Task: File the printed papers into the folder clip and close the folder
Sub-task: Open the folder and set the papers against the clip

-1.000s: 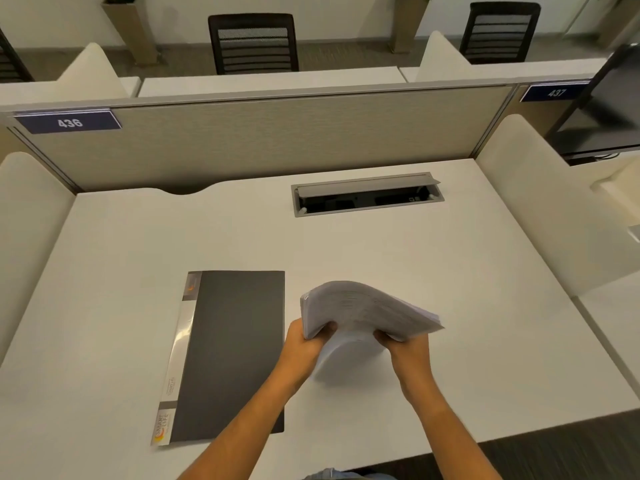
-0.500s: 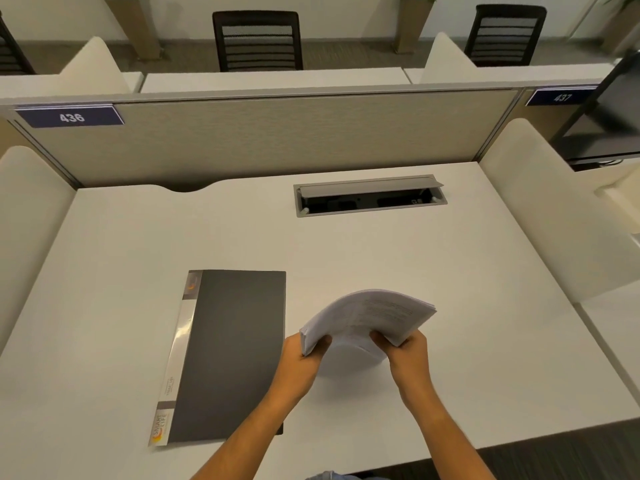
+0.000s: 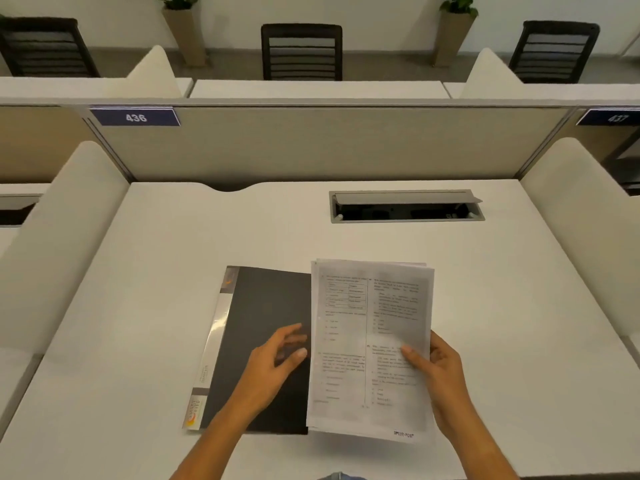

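A stack of printed papers (image 3: 370,341) lies flat and face up, its left edge overlapping the right side of the closed dark grey folder (image 3: 263,306). The folder has a clear, labelled spine strip along its left side. My right hand (image 3: 436,368) grips the papers' right edge, thumb on top. My left hand (image 3: 277,362) hovers over the folder cover just left of the papers, fingers spread, holding nothing. No clip is visible; the folder is shut.
The white desk (image 3: 173,271) has an open cable tray (image 3: 405,206) at the back right. Beige partition panels (image 3: 311,143) wall the desk at the back and sides. Black chairs (image 3: 301,51) stand beyond.
The papers, held bent and raised in both hands before, now lie flat with print up. My left hand has let go and moved left over the folder. The view has shifted.
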Motion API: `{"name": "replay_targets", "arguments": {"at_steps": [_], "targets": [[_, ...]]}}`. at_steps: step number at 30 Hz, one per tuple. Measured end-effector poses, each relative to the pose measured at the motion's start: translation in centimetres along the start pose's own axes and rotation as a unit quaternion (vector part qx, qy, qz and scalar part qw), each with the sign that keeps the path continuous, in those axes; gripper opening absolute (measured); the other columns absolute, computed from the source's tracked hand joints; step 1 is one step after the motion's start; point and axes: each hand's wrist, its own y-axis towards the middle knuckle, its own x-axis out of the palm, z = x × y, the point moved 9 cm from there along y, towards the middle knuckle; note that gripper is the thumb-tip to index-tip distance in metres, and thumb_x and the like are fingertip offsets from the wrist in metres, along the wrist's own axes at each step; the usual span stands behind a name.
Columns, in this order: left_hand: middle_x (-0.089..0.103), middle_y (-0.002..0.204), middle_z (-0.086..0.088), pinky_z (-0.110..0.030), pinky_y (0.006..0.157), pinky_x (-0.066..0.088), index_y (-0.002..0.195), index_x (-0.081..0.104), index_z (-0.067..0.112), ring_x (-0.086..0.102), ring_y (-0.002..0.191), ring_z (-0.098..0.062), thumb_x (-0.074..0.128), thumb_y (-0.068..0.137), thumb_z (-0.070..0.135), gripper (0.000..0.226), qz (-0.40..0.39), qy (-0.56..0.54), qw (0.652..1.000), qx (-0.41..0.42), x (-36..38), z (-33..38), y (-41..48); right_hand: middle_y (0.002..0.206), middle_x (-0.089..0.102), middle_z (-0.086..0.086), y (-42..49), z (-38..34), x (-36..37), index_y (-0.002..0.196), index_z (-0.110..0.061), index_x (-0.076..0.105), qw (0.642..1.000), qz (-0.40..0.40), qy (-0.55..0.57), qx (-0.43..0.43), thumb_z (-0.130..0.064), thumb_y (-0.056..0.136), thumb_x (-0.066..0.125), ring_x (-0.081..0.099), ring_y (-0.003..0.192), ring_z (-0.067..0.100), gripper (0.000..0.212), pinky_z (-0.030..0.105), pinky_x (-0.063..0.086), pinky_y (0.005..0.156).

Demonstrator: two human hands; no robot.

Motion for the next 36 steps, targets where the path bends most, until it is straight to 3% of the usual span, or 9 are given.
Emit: {"name": "replay_targets", "arguments": {"at_steps": [7, 11, 14, 19, 25, 28, 30, 32, 36], "targets": [[0.0, 0.178, 0.019, -0.048, 0.132, -0.012, 0.167, 0.019, 0.046, -0.003, 0.166, -0.02, 0.044, 0.062, 0.108, 0.125, -0.027, 0.457, 0.886, 0.071, -5.7, -9.8, -5.8, 0.112, 0.087, 0.013, -0.2, 2.4, 1.0, 0.105, -0.029, 0.086, 0.999, 0.017, 0.025, 0.044, -0.003, 0.091, 0.083, 0.086, 0.093, 0.038, 0.029, 0.044, 0.071, 0.067], [0.05, 0.166, 0.0, -0.061, 0.123, 0.032, 0.155, 0.053, 0.03, 0.051, 0.15, -0.034, 0.068, 0.071, 0.087, 0.102, -0.033, 0.535, 0.837, 0.109, -6.6, -11.4, -7.2, 0.115, 0.086, 0.015, -0.3, 3.2, 1.9, 0.111, -0.023, 0.083, 0.997, 0.013, 0.045, 0.06, -0.006, 0.085, 0.085, 0.086, 0.095, 0.041, 0.031, 0.048, 0.071, 0.068], [0.069, 0.146, -0.001, -0.051, 0.099, 0.061, 0.139, 0.07, 0.021, 0.073, 0.125, -0.033, 0.047, 0.1, 0.065, 0.063, 0.021, 0.522, 0.833, 0.18, -7.0, -10.8, -8.3, 0.119, 0.085, 0.016, -0.5, 3.4, 1.9, 0.125, -0.017, 0.076, 0.996, 0.015, 0.056, 0.071, -0.009, 0.084, 0.085, 0.085, 0.097, 0.041, 0.043, 0.051, 0.071, 0.07], [0.069, 0.148, 0.001, -0.03, 0.077, 0.068, 0.137, 0.073, 0.017, 0.072, 0.126, -0.025, 0.031, 0.112, 0.04, 0.054, 0.086, 0.46, 0.858, 0.21, -7.7, -9.4, -10.3, 0.127, 0.083, 0.014, -1.3, 3.6, 1.0, 0.127, -0.021, 0.079, 0.992, 0.03, 0.092, 0.078, -0.014, 0.082, 0.085, 0.085, 0.103, 0.037, 0.046, 0.05, 0.071, 0.074], [0.054, 0.156, 0.014, 0.004, 0.099, 0.041, 0.147, 0.056, 0.028, 0.058, 0.128, 0.001, 0.084, 0.084, 0.018, 0.069, 0.127, 0.232, 0.96, 0.093, -10.4, -10.3, -11.1, 0.135, 0.08, 0.01, -2.3, 5.1, 1.2, 0.127, -0.026, 0.081, 0.983, 0.042, 0.155, 0.087, -0.016, 0.088, 0.077, 0.085, 0.104, 0.03, 0.041, 0.049, 0.071, 0.077], [0.06, 0.139, 0.025, -0.004, 0.093, 0.053, 0.137, 0.057, 0.031, 0.064, 0.122, 0.001, 0.074, 0.094, 0.007, 0.052, 0.22, 0.054, 0.974, 0.022, -12.1, -11.6, -11.9, 0.136, 0.08, 0.012, -2.3, 6.3, 2.9, 0.13, -0.024, 0.079, 0.984, 0.03, 0.145, 0.093, -0.016, 0.088, 0.078, 0.085, 0.106, 0.03, 0.044, 0.048, 0.071, 0.078], [0.073, 0.101, 0.004, -0.022, 0.071, 0.061, 0.108, 0.068, 0.013, 0.073, 0.093, -0.011, 0.067, 0.1, -0.001, 0.017, 0.285, -0.02, 0.957, -0.052, -13.0, -13.8, -12.8, 0.131, 0.082, 0.013, -2.0, 7.3, 4.9, 0.13, -0.022, 0.079, 0.988, 0.019, 0.119, 0.1, -0.015, 0.084, 0.082, 0.085, 0.105, 0.034, 0.046, 0.051, 0.071, 0.078], [0.069, 0.072, -0.003, -0.036, 0.064, 0.053, 0.079, 0.067, 0.007, 0.069, 0.072, -0.014, 0.063, 0.102, -0.002, 0.025, 0.326, -0.083, 0.934, -0.124, -13.6, -16.2, -13.5, 0.127, 0.083, 0.014, -1.5, 8.4, 6.9, 0.13, -0.019, 0.076, 0.99, 0.014, 0.091, 0.109, -0.012, 0.083, 0.085, 0.084, 0.105, 0.039, 0.048, 0.055, 0.07, 0.079], [0.07, 0.09, -0.004, -0.044, 0.084, 0.055, 0.088, 0.068, 0.019, 0.067, 0.093, -0.028, 0.062, 0.106, 0.011, 0.02, 0.372, -0.218, 0.877, -0.211, -14.2, -19.0, -14.7, 0.12, 0.085, 0.017, -0.3, 10.5, 11.5, 0.127, -0.016, 0.076, 0.991, -0.006, 0.036, 0.125, -0.004, 0.088, 0.084, 0.084, 0.1, 0.044, 0.042, 0.055, 0.07, 0.075]]}}
